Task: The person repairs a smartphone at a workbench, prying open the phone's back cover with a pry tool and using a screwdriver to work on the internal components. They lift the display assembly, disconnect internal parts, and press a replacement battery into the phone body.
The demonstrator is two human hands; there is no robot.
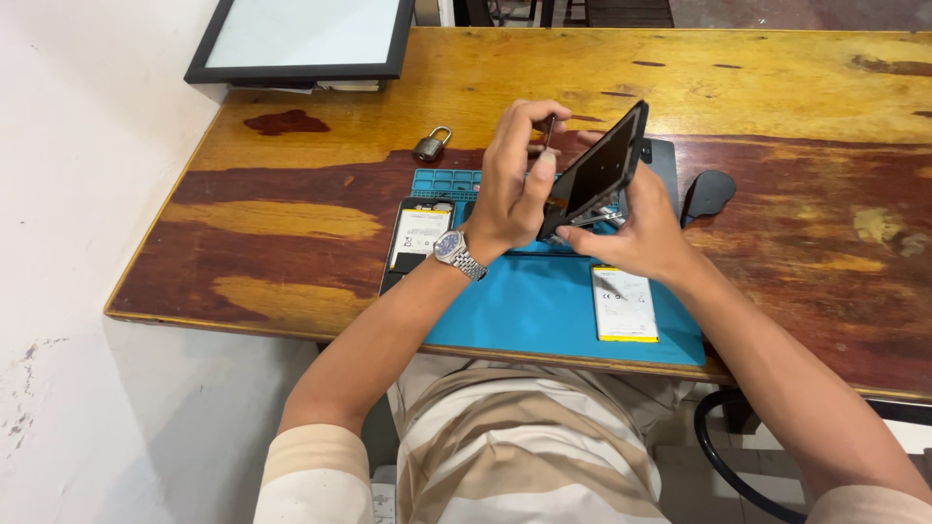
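Left hand: I am closing my left hand (515, 180) around a thin tool (549, 129), which is standing up between my thumb and fingers; its tip is going down toward the phone panel, but I cannot tell the exact kind of tool.
Right hand: I am gripping the black phone panel (597, 170) with my right hand (636, 228) from below and behind, the fingers clenched on its lower edge.
Phone panel: it is being held in the air above the mat, tilted steeply, the upper corner pointing away from me; it is not touching the mat.
Wrist: I am wearing one metal wristwatch (454, 250) with a blue dial on my left wrist.
Mat: one blue work mat (529, 306) is lying on the wooden table (796, 107), reaching the near edge.
Compartments: the mat is having a row of small moulded trays (445, 181) at its far left side; what is lying in them I cannot tell.
On the mat: one flat battery (624, 304), white with a yellow edge, is lying to the right and near me.
Beside the mat: one opened phone body (417, 238) is lying at the mat's left edge, with a second white battery sitting inside it.
Batteries counted: two.
Other things: one padlock (432, 144) is standing behind the trays; one black framed panel (301, 39) is lying at the far left corner; one dark rounded thing (709, 192) is lying to the right.
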